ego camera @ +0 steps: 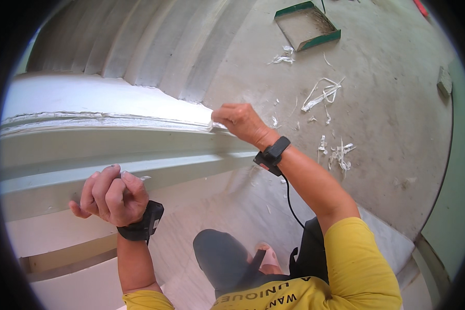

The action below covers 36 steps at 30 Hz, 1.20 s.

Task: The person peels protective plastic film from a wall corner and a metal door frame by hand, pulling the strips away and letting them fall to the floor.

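Note:
My right hand (236, 120) is closed at the end of the white ledge beside the stairs, with a bit of white material pinched at its fingertips. That ledge (100, 93) has a ragged, peeling white edge along a pale green stringer (120, 143). Lower left, my left hand (110, 195) is raised above the lower green rail, fingers curled, with a small white scrap (145, 178) at its thumb and forefinger. Each wrist wears a black strapped device. White peeled strips (323, 95) lie on the grey floor beyond my right hand.
Grey steps (147, 42) rise at upper left. A green-edged dustpan (308, 27) lies on the floor at the top. More white shreds (341, 155) are scattered to the right. A stone chunk (444, 82) sits by the green wall (455, 170). Below me is a marble slab (186, 228).

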Each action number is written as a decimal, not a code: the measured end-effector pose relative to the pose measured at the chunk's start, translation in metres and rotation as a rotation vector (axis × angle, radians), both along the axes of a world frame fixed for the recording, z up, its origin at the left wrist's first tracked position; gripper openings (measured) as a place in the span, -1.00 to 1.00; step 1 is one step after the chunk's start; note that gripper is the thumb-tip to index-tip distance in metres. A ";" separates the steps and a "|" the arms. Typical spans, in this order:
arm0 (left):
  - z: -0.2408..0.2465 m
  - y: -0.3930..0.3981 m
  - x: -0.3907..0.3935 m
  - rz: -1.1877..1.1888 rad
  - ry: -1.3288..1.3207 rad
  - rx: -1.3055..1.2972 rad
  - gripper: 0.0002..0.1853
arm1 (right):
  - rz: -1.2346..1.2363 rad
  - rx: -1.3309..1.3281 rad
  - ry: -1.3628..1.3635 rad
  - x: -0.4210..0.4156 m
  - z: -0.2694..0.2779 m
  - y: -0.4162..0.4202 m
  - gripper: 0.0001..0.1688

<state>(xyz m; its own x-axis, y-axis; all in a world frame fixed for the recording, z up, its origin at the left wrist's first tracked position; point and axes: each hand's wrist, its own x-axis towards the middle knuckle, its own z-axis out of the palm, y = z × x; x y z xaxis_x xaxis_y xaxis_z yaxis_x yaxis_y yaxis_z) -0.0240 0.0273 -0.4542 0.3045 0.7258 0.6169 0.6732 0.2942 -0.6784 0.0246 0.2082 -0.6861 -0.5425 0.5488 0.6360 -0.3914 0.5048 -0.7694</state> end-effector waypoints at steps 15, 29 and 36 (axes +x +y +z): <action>-0.001 0.002 0.004 0.009 -0.026 0.033 -0.84 | -0.138 -0.782 0.489 0.009 0.084 0.096 -0.84; -0.003 0.002 -0.001 -0.087 -0.070 0.076 -0.82 | -0.243 -0.636 0.498 0.077 0.148 0.254 -0.76; -0.001 0.003 -0.002 -0.126 -0.094 0.089 -0.81 | -0.355 -0.611 0.422 0.114 0.182 0.273 -0.77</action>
